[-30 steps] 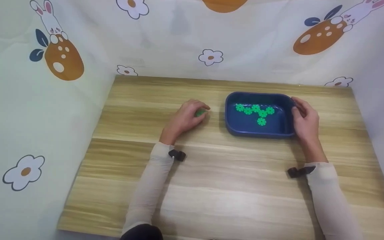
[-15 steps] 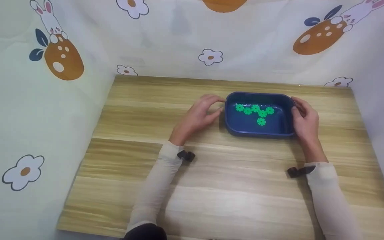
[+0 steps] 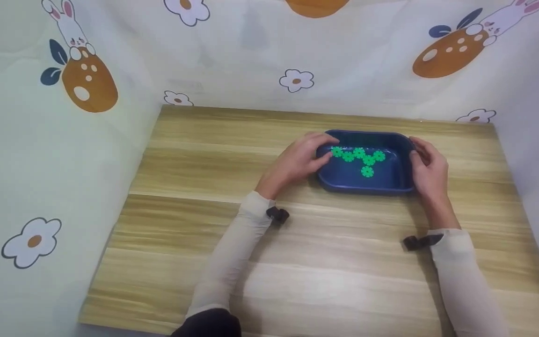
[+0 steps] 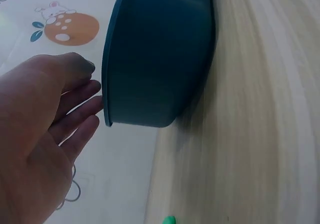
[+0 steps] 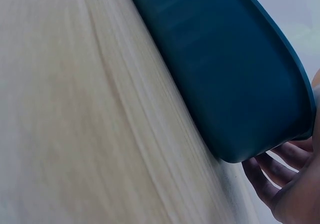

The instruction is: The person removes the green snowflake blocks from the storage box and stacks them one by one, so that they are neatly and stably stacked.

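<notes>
In the head view, a dark blue rectangular tub (image 3: pixel 358 190) rests on the wooden table, with several green snowflake discs (image 3: pixel 367 172) lying on its bottom. My left hand (image 3: pixel 300 157) is at the tub's left end, fingers and thumb spread apart and reaching over the rim. Nothing shows between them in the left wrist view, where the hand (image 4: pixel 40 119) is beside the rim. At the opposite end, my right hand (image 3: pixel 431 168) grips the wall. In the right wrist view its fingers (image 5: pixel 272 169) curl about the tub's corner (image 5: pixel 240 119).
A small green piece (image 4: pixel 169 220) peeks in at the lower edge of the left wrist view. The wooden table (image 3: pixel 325 262) meets a printed cloth backdrop (image 3: pixel 232 61) at its back and sides. Dark wrist cameras (image 3: pixel 278 215) sit on both sleeves.
My left hand has moved right, from a green piece on the table to over the tub's left rim. The right hand and the tub stay in place.
</notes>
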A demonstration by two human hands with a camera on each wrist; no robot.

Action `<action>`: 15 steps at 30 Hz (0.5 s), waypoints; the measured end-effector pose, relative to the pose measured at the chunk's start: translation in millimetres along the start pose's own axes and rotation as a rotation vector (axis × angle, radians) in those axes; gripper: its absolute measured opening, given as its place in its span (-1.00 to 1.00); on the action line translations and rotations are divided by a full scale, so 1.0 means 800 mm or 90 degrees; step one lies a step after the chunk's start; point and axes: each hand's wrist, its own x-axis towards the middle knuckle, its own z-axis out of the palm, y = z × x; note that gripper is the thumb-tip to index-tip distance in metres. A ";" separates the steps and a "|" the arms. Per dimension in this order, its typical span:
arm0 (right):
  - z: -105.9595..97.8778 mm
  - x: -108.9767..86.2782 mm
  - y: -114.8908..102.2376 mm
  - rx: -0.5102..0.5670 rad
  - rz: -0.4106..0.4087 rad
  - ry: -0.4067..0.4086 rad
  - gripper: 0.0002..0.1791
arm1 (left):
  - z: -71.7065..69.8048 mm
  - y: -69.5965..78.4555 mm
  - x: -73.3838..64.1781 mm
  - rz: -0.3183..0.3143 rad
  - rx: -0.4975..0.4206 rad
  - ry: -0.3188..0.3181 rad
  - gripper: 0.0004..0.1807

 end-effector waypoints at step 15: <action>0.001 0.003 0.006 -0.009 -0.007 0.001 -0.54 | 0.022 0.021 0.050 -0.002 0.120 -0.111 -0.50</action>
